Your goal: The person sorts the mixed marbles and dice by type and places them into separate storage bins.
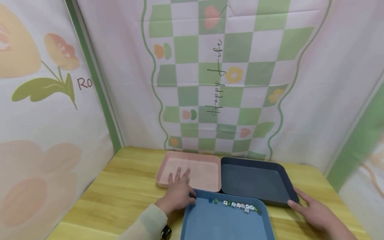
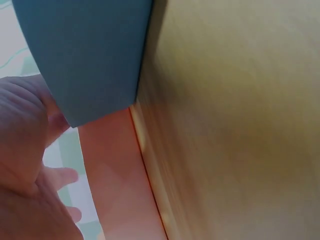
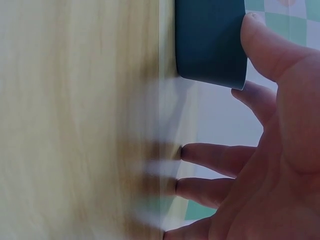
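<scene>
My left hand (image 1: 175, 196) is at the far left corner of the blue tray (image 1: 225, 221), thumb and index finger bent at its rim, the other fingers spread over the pink tray (image 1: 218, 175). A small dark patch shows between thumb and index; I cannot tell what it is. In the left wrist view the hand (image 2: 25, 150) is beside the blue tray's corner (image 2: 90, 60). My right hand (image 1: 318, 213) holds the near right corner of the dark tray (image 1: 255, 180) between thumb and index; in the right wrist view its other fingers are spread below the tray (image 3: 212, 45).
Several white dice (image 1: 238, 205) and small green and blue pieces lie along the blue tray's far edge. The pink and dark trays stand side by side behind it on the wooden table (image 1: 120, 180). A printed curtain (image 1: 135, 100) hangs behind.
</scene>
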The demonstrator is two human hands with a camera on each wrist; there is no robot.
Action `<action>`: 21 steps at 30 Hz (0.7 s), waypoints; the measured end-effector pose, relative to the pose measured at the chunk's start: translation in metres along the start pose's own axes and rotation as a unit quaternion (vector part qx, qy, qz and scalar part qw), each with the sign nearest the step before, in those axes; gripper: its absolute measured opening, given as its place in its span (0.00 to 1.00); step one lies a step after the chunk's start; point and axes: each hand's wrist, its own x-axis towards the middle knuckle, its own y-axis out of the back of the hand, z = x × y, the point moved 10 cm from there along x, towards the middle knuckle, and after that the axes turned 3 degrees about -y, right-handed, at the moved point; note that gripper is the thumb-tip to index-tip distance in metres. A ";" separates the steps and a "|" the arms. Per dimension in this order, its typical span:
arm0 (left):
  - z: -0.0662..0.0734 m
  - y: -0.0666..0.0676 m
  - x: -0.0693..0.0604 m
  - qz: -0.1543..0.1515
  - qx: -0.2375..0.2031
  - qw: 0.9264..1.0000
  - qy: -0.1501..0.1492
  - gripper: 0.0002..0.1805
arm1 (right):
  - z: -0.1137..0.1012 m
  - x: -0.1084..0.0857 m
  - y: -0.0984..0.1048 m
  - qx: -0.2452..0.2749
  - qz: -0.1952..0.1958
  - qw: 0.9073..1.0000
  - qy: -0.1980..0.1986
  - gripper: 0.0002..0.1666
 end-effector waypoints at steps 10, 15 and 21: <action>0.000 -0.005 0.003 -0.011 -0.006 1.000 0.022 0.05 | -0.001 -0.001 -0.002 0.007 -0.012 1.000 -0.003 0.55; -0.002 -0.006 0.002 -0.017 -0.022 0.999 0.034 0.04 | -0.001 0.000 -0.003 0.009 -0.014 1.000 -0.007 0.55; -0.002 -0.008 0.002 -0.027 -0.025 0.998 0.044 0.04 | 0.002 0.001 -0.003 0.006 -0.014 1.000 -0.012 0.56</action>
